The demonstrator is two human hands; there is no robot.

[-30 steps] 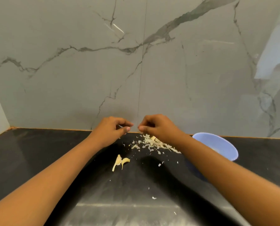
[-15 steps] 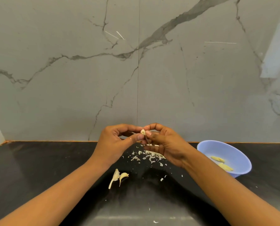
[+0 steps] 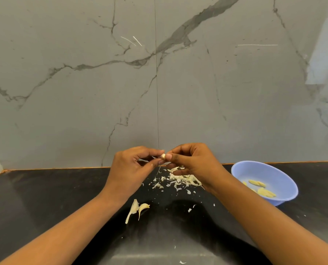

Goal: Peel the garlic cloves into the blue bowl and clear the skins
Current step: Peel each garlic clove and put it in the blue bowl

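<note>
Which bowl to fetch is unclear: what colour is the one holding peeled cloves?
Plain light blue bowl; the head view shows it best.

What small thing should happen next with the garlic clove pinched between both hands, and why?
Probably peel off skin: the left hand and right hand both pinch the clove above the skins pile, well short of the blue bowl, so it seems unfinished.

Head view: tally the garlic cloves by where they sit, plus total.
Pinched garlic clove, between left hand and right hand: 1
On counter, unpeeled cloves: 2
In blue bowl, peeled cloves: 2 plain, smaller bits unclear
Total: 5
</note>
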